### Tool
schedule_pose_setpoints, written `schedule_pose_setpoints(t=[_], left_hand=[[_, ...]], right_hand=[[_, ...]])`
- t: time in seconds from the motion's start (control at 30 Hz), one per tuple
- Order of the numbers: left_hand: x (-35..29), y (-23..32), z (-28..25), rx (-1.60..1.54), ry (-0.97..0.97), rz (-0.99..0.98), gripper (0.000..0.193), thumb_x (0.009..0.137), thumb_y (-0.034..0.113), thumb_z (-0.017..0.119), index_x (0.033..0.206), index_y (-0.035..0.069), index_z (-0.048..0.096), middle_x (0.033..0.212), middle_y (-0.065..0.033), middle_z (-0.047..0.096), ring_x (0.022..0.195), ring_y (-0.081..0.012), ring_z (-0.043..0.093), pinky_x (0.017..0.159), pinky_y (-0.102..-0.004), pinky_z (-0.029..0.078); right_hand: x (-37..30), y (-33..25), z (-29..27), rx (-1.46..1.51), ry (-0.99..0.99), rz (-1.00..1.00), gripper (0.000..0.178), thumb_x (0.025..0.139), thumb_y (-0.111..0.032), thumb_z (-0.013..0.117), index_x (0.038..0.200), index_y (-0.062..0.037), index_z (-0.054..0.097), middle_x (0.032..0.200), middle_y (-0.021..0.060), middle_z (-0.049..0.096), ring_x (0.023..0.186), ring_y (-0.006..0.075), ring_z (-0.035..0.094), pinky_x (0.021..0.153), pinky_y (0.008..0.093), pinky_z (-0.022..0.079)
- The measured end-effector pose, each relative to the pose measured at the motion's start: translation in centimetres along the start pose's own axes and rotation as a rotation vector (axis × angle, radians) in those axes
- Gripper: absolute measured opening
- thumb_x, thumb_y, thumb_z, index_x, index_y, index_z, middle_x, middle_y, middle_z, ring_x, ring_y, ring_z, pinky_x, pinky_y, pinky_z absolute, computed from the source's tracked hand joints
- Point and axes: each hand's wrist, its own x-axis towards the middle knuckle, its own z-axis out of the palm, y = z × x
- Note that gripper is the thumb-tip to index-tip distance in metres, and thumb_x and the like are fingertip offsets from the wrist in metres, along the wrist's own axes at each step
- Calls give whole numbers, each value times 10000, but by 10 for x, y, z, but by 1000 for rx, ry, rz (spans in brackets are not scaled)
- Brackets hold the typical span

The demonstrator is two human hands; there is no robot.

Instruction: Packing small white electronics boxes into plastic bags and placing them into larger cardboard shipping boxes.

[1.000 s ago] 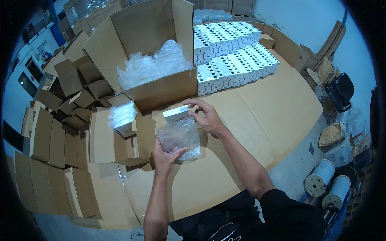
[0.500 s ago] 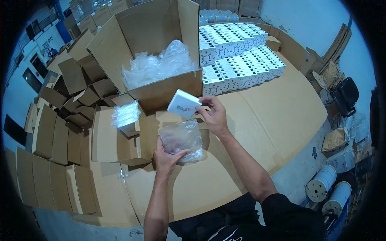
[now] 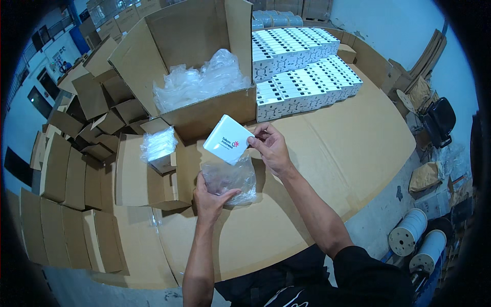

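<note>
A flat white square plastic box (image 3: 228,139) with a printed logo is pinched at its right edge by my right hand (image 3: 272,149). It is tilted, its printed face toward me. Just below it, my left hand (image 3: 209,200) grips a clear plastic bag (image 3: 232,179) between thumb and fingers, low over the table. The box's lower corner overlaps the top of the bag in view; whether they touch, I cannot tell. To the left of my left hand stands a small open carton (image 3: 171,193), with several plastic-wrapped items (image 3: 159,144) in it.
Behind the hands, a large open carton (image 3: 207,113) holds crumpled clear plastic bags (image 3: 202,82). Rows of white printed boxes (image 3: 302,97) are stacked at the back right. Empty cartons (image 3: 76,179) crowd the left side of the cardboard-covered table (image 3: 353,153). Cable spools (image 3: 407,233) stand on the floor at right.
My right hand has lowered the white box slightly and turned its printed face more toward me. The left hand still grips the bag, nearly unmoved.
</note>
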Motion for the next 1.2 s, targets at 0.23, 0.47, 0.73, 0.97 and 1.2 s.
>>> schedule_pose_setpoints(t=[0.23, 0.47, 0.73, 0.97, 1.2], left_hand=[[0, 19, 2, -9, -21, -90, 806, 615, 84, 984, 1260, 9, 506, 1184, -108, 643, 1085, -196, 644, 955, -345, 545], [0, 13, 1, -8, -20, -57, 767, 640, 98, 978, 1242, 8, 511, 1176, -107, 647, 1073, -185, 642, 949, -343, 540], [0, 16, 6, -203, -40, -237, 453, 881, 90, 815, 1220, 0, 528, 1097, -84, 671, 1002, -145, 652, 898, -312, 536], [20, -6, 9, -202, 123, -115, 324, 964, 150, 740, 1190, -13, 575, 1064, -89, 699, 970, -130, 659, 861, -278, 516], [34, -4, 16, -244, 136, -130, 349, 964, 189, 747, 1200, 11, 562, 1063, -105, 702, 962, -129, 655, 849, -272, 513]], right_hand=[[-1, -4, -10, -38, -58, 70, 190, 937, -43, 722, 1034, -64, 561, 1006, 48, 660, 965, 112, 617, 899, 277, 498], [-3, -7, -4, -143, -137, 93, 192, 925, -41, 729, 1018, -57, 561, 988, 28, 643, 930, 102, 602, 861, 283, 500], [-5, -5, -4, -252, -241, 153, 189, 922, -74, 733, 1025, -44, 577, 945, 4, 620, 886, 82, 589, 796, 268, 503], [-4, 0, 6, -349, -112, 157, 284, 917, -138, 763, 1114, 5, 616, 1001, 47, 672, 940, 118, 638, 838, 298, 536], [-11, 9, 4, -355, -170, 447, 364, 973, -115, 706, 1295, 27, 615, 1128, 66, 714, 1006, 125, 668, 874, 285, 551]])
